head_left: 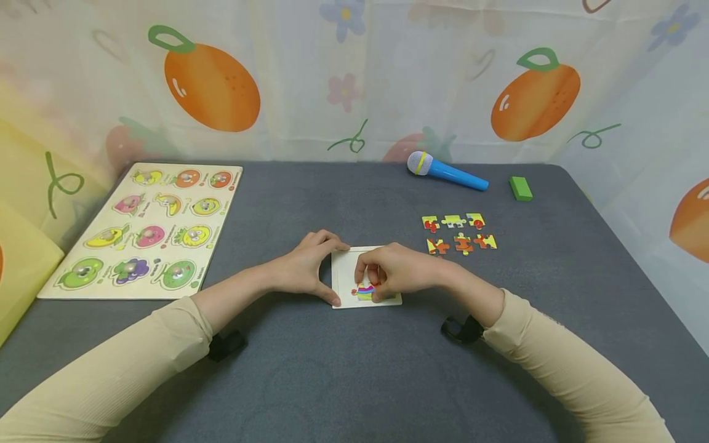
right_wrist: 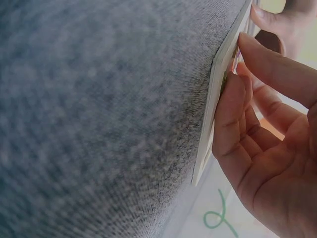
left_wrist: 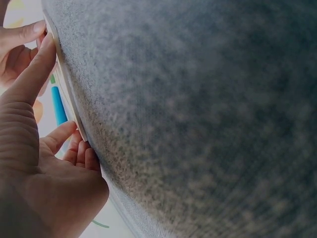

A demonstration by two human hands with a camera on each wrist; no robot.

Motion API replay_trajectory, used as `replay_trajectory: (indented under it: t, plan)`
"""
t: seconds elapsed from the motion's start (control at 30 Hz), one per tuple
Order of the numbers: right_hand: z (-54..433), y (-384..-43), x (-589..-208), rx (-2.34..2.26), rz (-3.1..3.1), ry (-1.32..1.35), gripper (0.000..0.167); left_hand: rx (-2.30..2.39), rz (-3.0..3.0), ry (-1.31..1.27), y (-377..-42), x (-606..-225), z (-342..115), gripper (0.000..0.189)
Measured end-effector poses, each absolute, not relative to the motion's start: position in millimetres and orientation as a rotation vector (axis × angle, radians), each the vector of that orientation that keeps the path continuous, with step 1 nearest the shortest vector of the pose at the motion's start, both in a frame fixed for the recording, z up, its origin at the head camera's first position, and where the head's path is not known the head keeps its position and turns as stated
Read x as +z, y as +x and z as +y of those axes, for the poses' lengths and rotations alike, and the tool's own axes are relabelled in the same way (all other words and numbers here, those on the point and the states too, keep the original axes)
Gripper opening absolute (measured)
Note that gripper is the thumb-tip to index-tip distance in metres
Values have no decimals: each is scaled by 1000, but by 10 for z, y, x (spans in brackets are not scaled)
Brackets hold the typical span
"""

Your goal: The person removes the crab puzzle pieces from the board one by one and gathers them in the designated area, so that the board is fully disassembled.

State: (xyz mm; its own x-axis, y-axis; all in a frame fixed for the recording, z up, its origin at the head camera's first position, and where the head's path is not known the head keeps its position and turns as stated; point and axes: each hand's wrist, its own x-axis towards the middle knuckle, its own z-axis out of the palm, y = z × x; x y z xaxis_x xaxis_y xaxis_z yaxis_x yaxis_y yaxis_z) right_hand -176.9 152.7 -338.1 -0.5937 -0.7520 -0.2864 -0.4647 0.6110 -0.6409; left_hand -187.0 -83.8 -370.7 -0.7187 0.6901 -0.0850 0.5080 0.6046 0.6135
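Note:
A small white square puzzle tray (head_left: 343, 271) lies on the grey table, with a few colourful joined puzzle pieces (head_left: 365, 293) in its front part. My left hand (head_left: 301, 266) holds the tray at its left side, thumb at the front corner and fingers at the back one. Over the tray's right half, my right hand (head_left: 407, 269) has curled fingers, its thumb and fingertips pinching at the pieces; what lies beneath them is partly hidden. In the right wrist view, the right thumb and fingers meet just above the tray (right_wrist: 210, 106).
Several loose yellow and orange puzzle pieces (head_left: 463, 243) lie in rows right of the tray. Behind them are a blue toy microphone (head_left: 456, 176) and a green block (head_left: 520, 189). A wooden fruit peg board (head_left: 119, 234) lies at the left. A printed curtain (head_left: 299, 80) hangs behind the table.

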Motion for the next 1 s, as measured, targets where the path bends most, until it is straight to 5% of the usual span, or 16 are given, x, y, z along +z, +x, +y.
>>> replay_trajectory:
  t: [1.0]
  plan:
    - [1525,-1769,-3399,-703,2308,-925,37,819,2517,949,-1866,-3701,-837,93]
